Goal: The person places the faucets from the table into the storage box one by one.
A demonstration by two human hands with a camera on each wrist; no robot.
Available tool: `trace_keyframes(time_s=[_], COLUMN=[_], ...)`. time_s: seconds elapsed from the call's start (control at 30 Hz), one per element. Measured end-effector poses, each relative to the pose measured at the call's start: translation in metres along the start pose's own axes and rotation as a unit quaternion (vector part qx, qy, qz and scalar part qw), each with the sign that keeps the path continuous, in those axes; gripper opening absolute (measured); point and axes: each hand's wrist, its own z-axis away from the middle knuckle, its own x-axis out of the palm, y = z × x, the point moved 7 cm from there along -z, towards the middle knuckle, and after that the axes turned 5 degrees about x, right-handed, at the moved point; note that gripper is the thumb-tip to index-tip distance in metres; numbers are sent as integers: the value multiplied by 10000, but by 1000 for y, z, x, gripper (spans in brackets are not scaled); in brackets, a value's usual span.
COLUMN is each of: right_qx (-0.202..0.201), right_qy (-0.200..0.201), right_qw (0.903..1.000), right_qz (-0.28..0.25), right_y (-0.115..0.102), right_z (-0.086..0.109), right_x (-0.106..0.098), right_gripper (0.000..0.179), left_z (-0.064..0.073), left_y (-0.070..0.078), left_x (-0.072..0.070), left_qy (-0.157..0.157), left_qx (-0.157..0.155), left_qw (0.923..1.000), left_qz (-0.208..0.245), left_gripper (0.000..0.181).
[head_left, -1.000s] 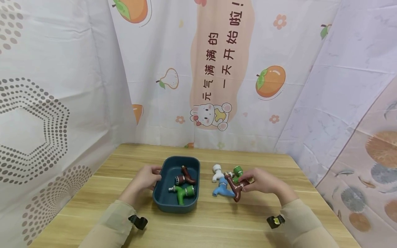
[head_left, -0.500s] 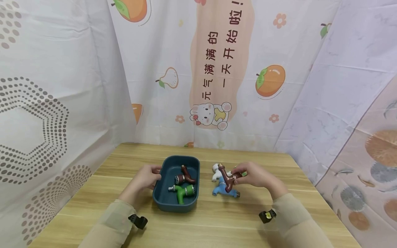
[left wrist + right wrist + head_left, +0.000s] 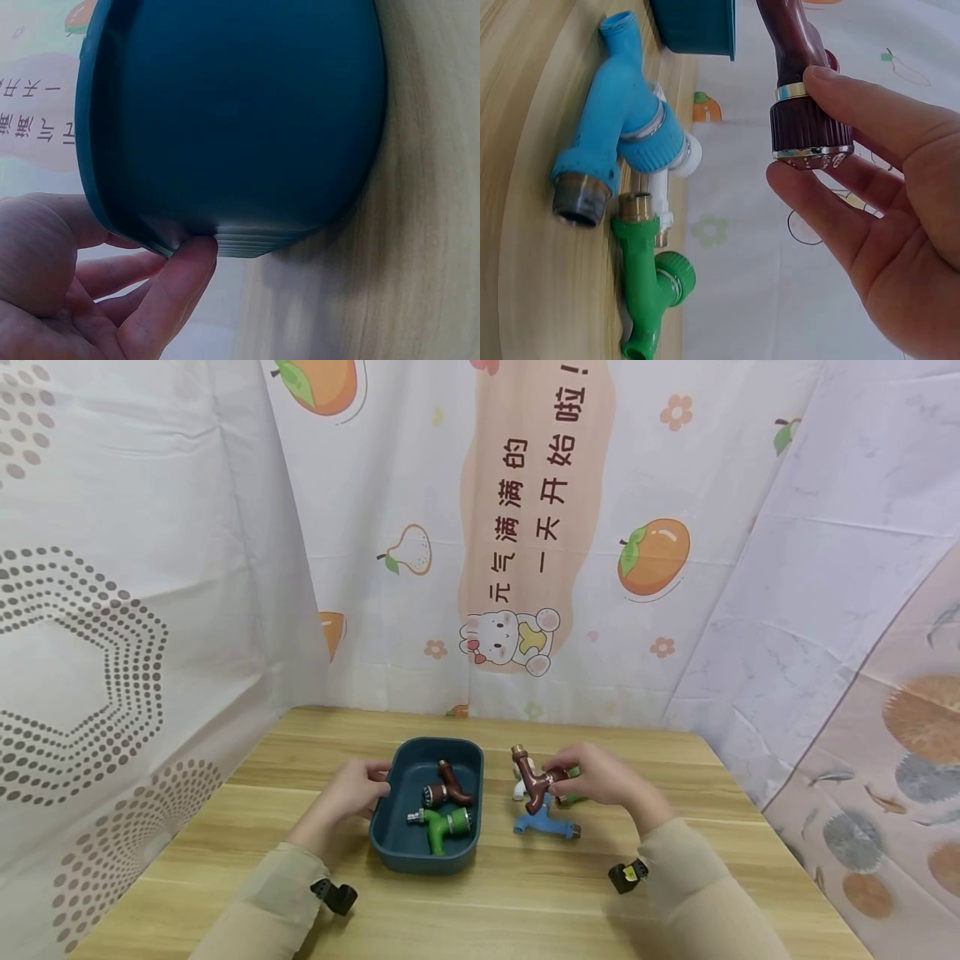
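Observation:
In the head view, my left hand [image 3: 356,787] holds the left rim of a dark teal plastic bin [image 3: 423,865], thumb and fingers pinching its edge. Inside the bin lie a brown faucet [image 3: 455,791] and a green faucet [image 3: 438,828]. My right hand [image 3: 598,777] pinches another brown faucet [image 3: 535,787] by its ribbed knob [image 3: 810,129], raised above the table. Below it are a blue faucet [image 3: 547,827], a white faucet [image 3: 518,790] partly hidden, and a green faucet [image 3: 641,277], mostly covered by the hand in the head view.
The wooden table [image 3: 495,910] carries the bin left of centre and the loose faucets right of it. Printed curtains [image 3: 405,635] hang behind and along both sides. A small black camera [image 3: 333,896] sits at each wrist.
My right hand has lifted the brown faucet and carried it left toward the bin, over the blue and white faucets. My left hand and the bin have stayed in place.

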Motion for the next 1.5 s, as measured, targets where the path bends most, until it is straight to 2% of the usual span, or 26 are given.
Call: trace_keyframes(time_s=[0.5,0.73,0.9,1.23,1.5], right_qx=[68,-105,-251,-147,-177], right_qy=[27,9,13,-118,-123], right_qw=[10000,9999,9997,9998,9994], right_qz=[43,68,43,7,273], right_y=[-17,-27,-33,-46,-55], right_z=[-24,-35,-41,-51,-59], right_x=[7,11,15,21,29], right_gripper=[29,20,20,22,21], left_z=[0,0,0,-1,-1], left_y=[1,1,1,0,0], left_x=[-1,0,0,0,0], left_qy=[-14,12,9,26,32], left_qx=[3,40,65,100,112], left_qw=[10000,10000,10000,9999,9999], left_qz=[17,-64,-39,8,14], left_gripper=[49,49,49,49,50])
